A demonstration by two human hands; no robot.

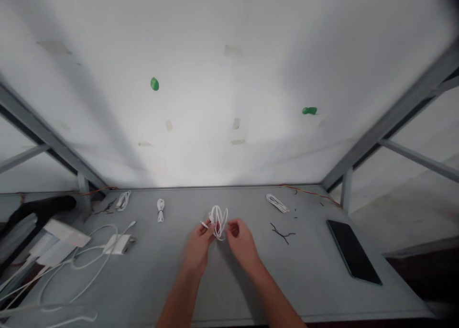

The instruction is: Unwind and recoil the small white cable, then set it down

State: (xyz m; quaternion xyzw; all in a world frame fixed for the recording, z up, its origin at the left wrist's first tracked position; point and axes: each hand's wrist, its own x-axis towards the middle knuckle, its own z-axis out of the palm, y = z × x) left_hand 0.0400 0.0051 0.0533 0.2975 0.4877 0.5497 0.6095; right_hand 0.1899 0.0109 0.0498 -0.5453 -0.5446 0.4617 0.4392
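The left hand is closed around a loosely looped white cable, its fingers pinching the strands, with a short white plug end poking out toward the left. The right hand is half closed, its fingertips just beside the loops; whether they touch the cable, I cannot tell. The looped white cable is held just above a grey metal table, near its middle. Left of the looped white cable lie a small bundled white cable and, farther on, a second small bundled white cable. Farther left and nearer the person, a white rectangular charger sits among long loose white cables, beside flat white packets. To the right of the looped white cable lie thin black wire scraps and a flat bundle of white cable. Farther right, a black rectangular tablet lies flat near the table's edge. Beyond the looped white cable, an orange-and-dark wire runs along the table's far edge, below a white wall marked with green blobs.
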